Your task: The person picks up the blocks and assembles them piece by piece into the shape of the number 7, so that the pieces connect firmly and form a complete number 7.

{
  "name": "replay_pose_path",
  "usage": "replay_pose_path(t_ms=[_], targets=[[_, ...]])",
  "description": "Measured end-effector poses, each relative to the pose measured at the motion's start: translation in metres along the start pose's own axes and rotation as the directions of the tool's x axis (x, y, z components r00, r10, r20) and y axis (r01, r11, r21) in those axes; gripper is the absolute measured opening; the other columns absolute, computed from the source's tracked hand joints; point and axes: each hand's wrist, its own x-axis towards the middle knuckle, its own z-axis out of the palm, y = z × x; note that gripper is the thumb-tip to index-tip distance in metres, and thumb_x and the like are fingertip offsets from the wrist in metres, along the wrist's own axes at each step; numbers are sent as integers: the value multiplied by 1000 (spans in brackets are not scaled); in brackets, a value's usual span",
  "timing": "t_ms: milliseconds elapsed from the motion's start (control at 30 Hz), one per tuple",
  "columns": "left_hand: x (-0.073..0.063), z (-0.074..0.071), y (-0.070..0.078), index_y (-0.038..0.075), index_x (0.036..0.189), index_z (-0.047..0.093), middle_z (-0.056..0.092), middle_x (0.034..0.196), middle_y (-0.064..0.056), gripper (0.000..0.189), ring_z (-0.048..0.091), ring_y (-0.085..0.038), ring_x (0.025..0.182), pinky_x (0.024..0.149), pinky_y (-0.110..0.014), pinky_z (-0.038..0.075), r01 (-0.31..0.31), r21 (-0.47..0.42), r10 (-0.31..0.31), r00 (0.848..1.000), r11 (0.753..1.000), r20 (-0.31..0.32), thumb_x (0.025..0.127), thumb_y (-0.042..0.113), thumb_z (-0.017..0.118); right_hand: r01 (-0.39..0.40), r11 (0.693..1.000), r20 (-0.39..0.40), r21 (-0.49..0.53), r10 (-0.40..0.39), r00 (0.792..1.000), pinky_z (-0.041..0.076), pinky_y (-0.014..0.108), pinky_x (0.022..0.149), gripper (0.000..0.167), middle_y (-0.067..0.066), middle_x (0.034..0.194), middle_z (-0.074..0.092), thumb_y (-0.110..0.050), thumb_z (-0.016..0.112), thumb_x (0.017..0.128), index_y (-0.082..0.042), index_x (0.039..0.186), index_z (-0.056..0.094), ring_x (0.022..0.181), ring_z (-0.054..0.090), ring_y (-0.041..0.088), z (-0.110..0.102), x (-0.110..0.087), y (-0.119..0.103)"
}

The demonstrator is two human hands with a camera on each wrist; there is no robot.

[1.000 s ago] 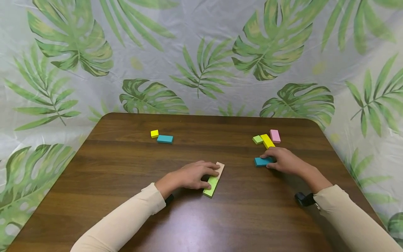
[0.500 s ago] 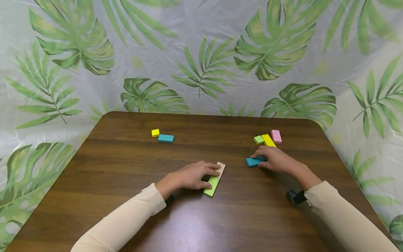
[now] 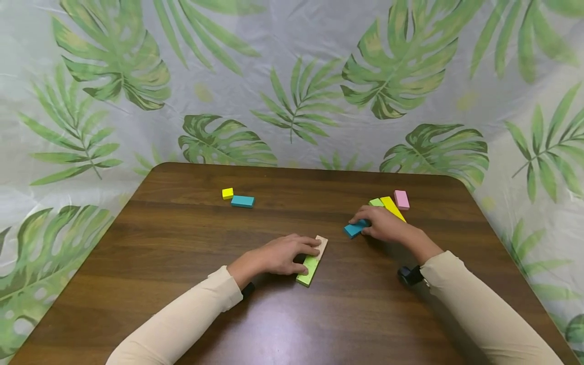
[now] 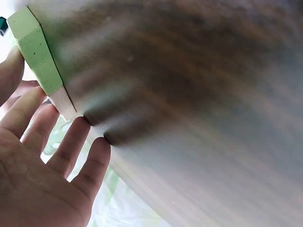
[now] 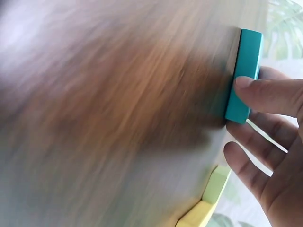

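My left hand [image 3: 280, 256] rests on a light green block [image 3: 312, 264] and a plain wood-coloured block [image 3: 323, 245] that lie end to end in a slanting line. Its thumb is on the green one and fingertips are on the wooden one, as the left wrist view also shows, with the fingers nearly straight. Farther right, my right hand [image 3: 382, 224] pinches a blue rectangular block [image 3: 354, 230] between thumb and fingers. In the right wrist view the thumb presses on one long side of that blue block [image 5: 247, 52], and the ring and little fingers are spread away from it.
Behind the right hand lie a small green block [image 3: 376, 202], a yellow block [image 3: 392, 207] and a pink block [image 3: 402, 199]. A yellow cube [image 3: 227, 193] and another blue block [image 3: 243, 202] sit at back left. A leaf-patterned curtain hangs behind the wooden table [image 3: 182, 243].
My right hand has moved left with the blue block, toward the left hand, and the block has turned a little. The left hand stays on the green and wooden blocks.
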Motion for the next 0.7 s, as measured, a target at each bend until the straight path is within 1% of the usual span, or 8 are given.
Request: replay_pose_path(t_ms=[167,333,467,700], targets=[[1,3,1,18,144,55,39,159,3,51,38,-24,147,117,-45,36,-5,-20,5,1000,1000,4,95,28,67,4,1000,-5,29,-4,1000,52,51,95,31,14,117,67,-2,69,87,-8,117,73,106,64,33,5,8,-3],[0,4,3,18,143,56,41,159,3,51,38,-24,146,117,-45,36,-7,-20,7,1000,1000,4,95,29,67,13,999,-5,40,-13,1000,52,51,95,31,14,116,67,0,68,88,-8,118,73,106,64,32,8,15,-8],[0,4,3,17,143,56,41,158,2,50,39,-24,146,117,-45,36,-13,-19,13,1000,1000,0,95,29,67,26,999,-8,44,-26,1000,52,51,97,32,14,118,66,1,66,89,-7,119,73,108,63,33,9,22,-10],[-1,1,-1,18,143,56,40,159,3,50,37,-24,147,117,-46,36,-13,-25,13,1000,1000,-6,95,29,67,17,999,-19,29,-16,1000,50,53,98,33,15,123,64,1,65,90,-10,120,73,112,61,35,9,33,-17]])
